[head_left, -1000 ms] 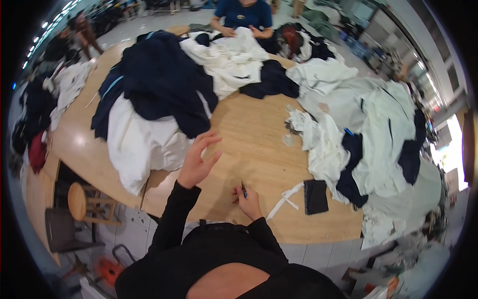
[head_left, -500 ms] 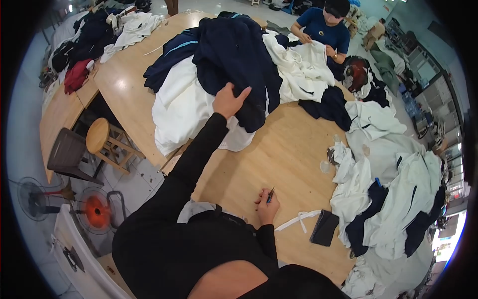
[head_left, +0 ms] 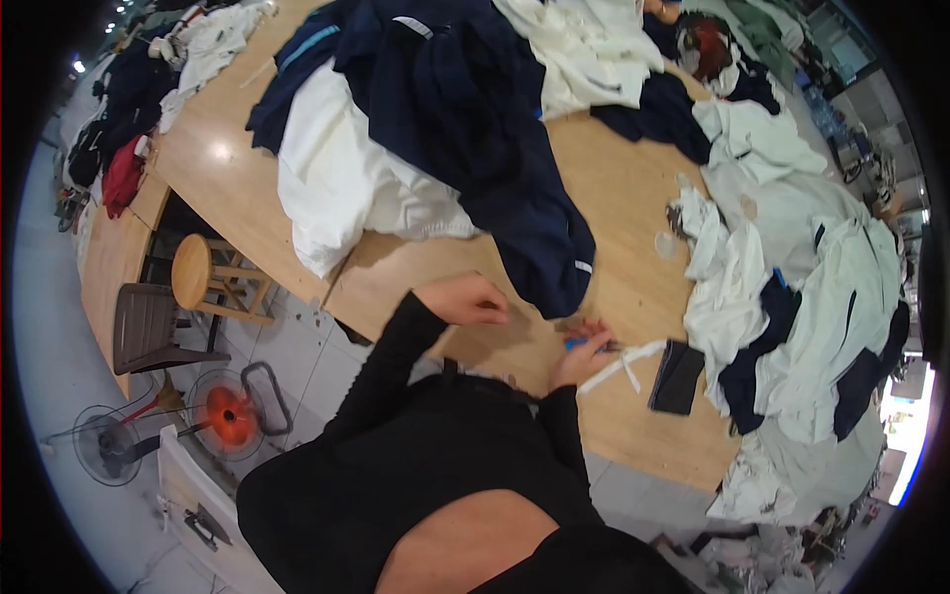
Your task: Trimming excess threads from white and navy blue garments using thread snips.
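A wooden table (head_left: 633,183) bears navy garments (head_left: 455,119), white garments (head_left: 322,178), a white strip (head_left: 645,351).

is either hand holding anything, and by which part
The right hand holds a small tool around its blue part; nothing shows in the left hand.

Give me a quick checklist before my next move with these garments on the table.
1. Blue tool held in right hand: ok.
2. Tool tip clear of the white strip: cannot tell, too small and blurred.
3. Left hand empty: cannot tell, its fingers curl inward.
4. Navy garment close by: ok, its near end lies just beyond the right hand.
5. Table bare beside the right hand: not ok, the white strip and dark folded cloth lie to its right.
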Demonstrator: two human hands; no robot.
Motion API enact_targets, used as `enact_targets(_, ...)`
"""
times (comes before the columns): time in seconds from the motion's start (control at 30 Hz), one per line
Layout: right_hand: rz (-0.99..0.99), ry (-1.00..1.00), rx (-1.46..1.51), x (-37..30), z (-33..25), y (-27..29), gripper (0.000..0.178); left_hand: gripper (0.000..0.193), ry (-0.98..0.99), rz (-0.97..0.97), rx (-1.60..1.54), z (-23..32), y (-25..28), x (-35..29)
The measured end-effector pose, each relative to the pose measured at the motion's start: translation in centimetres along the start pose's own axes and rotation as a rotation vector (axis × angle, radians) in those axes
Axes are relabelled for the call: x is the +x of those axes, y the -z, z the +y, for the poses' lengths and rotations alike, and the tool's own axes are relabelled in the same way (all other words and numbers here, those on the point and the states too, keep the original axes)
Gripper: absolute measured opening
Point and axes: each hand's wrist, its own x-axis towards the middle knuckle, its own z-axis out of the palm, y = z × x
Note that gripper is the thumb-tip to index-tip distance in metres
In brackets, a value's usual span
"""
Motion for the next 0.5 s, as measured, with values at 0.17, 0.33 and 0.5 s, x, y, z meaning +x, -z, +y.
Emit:
enact_targets(0.17, -0.137, -0.031, -0.023, 0.0, -0.1, -1.2, 0.041, 0.016, 0.116, 0.710, -0.130, 0.9, 2.2, -0.2)
enact_targets(0.33, -0.179, 0.161, -0.265, -0.1, -0.3, -1.5, 0.018, 0.023, 0.035, 0.845, 0.099, -1.2, 1.4, 5.0)
enact_targets(0.5, -0.014, 0.004, -0.087, 0.0, -0.2, 1.5, 0.023, 0.034, 0.025, 0.809, 0.249, 1.6, -3.6, 6.9)
